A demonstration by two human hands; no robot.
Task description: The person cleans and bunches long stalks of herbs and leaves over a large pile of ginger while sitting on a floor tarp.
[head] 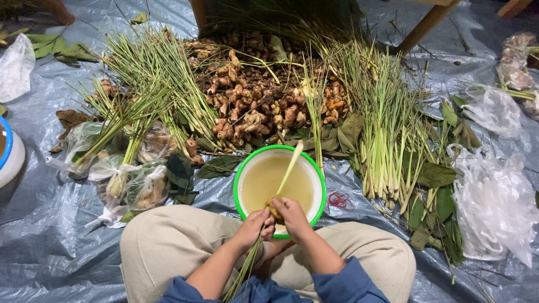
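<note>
Seated cross-legged on a grey plastic tarp (67, 247), knees in beige trousers at the bottom of the frame. Left hand (254, 225) clenched around a lemongrass stalk (289, 168), low centre of the frame, with the green leaf end trailing down between the knees. Right hand (292, 216) closed on the same stalk just beside the left, fingers wrapped over its thick part above the near rim of the basin. Pale end of the stalk slanting up and right across a round white basin with a green rim (240, 171), filled with cloudy yellowish water, set at the centre just ahead of the knees.

Behind the basin, a heap of ginger and turmeric roots (258, 101) at upper centre. Loose lemongrass bundles (149, 84) fanned out to the upper left, more lemongrass (387, 134) lying right of centre among dark green leaves (435, 177). Clear plastic bags packed with roots and stalks (135, 182) left of the basin. Red rubber bands (338, 200) on the tarp just right of the basin. Empty crumpled plastic bags (494, 207) at the right edge.
</note>
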